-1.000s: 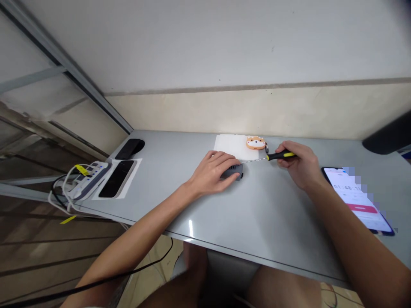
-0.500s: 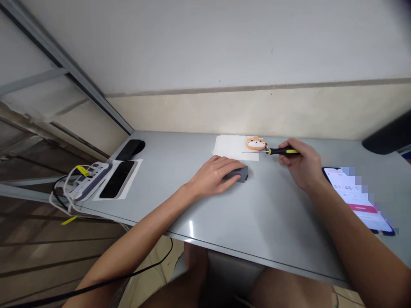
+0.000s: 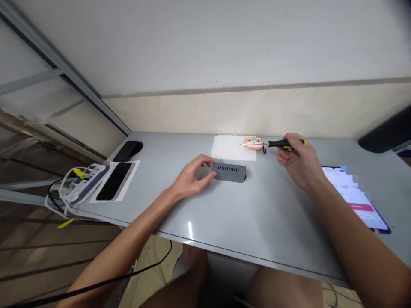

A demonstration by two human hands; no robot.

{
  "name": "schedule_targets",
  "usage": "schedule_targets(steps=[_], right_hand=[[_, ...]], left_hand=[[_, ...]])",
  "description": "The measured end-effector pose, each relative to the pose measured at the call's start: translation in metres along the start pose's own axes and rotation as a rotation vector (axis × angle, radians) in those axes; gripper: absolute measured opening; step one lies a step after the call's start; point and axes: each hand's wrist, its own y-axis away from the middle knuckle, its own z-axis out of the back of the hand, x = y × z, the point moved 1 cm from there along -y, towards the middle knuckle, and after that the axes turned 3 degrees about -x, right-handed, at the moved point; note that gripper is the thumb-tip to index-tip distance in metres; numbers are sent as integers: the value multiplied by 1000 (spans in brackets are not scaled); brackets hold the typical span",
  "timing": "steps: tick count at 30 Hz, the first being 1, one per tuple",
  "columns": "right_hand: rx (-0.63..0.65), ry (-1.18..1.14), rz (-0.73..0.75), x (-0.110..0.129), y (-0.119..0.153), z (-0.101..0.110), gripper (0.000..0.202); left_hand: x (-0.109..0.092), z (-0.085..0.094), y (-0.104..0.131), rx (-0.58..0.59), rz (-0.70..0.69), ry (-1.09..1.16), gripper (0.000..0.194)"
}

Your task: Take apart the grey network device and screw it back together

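Observation:
A dark grey rectangular box [image 3: 229, 172] with a row of slots along its top lies on the grey table. At its left end is my left hand [image 3: 194, 177], thumb on the near side and fingertips at the far corner, lightly gripping that end. My right hand [image 3: 297, 160] is closed around the black and yellow handle of a screwdriver [image 3: 278, 144], held above the table. Its thin metal shaft points left, passing in front of an orange and white animal-face case [image 3: 253, 143] with a small dark clip. Under the case is white paper [image 3: 226, 148].
To the right lies a phone [image 3: 356, 192] with a lit timer screen, partly behind my right forearm. On the left are a dark phone [image 3: 114, 182] on paper, a black object [image 3: 127, 150] and a power strip [image 3: 90, 182] with cables. A black cylinder [image 3: 382, 134] stands back right.
My left hand has slid left off the top of the grey box to its left end, uncovering the slots. The screwdriver, in my right hand, has risen slightly.

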Motion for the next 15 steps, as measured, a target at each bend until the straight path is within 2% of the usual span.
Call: schedule_targets(steps=[4,11,15], right_hand=[[0,-1,-6,-3,-2,0,57],[5,-18,7,-3,-3,1,48],[-5,-62,-12,-1,-3,1,57]], left_hand=[[2,0,-2,3,-29,10,14],[2,2,-3,40,-127,-31,17],[-1,2,-4,43,-141,-42,20]])
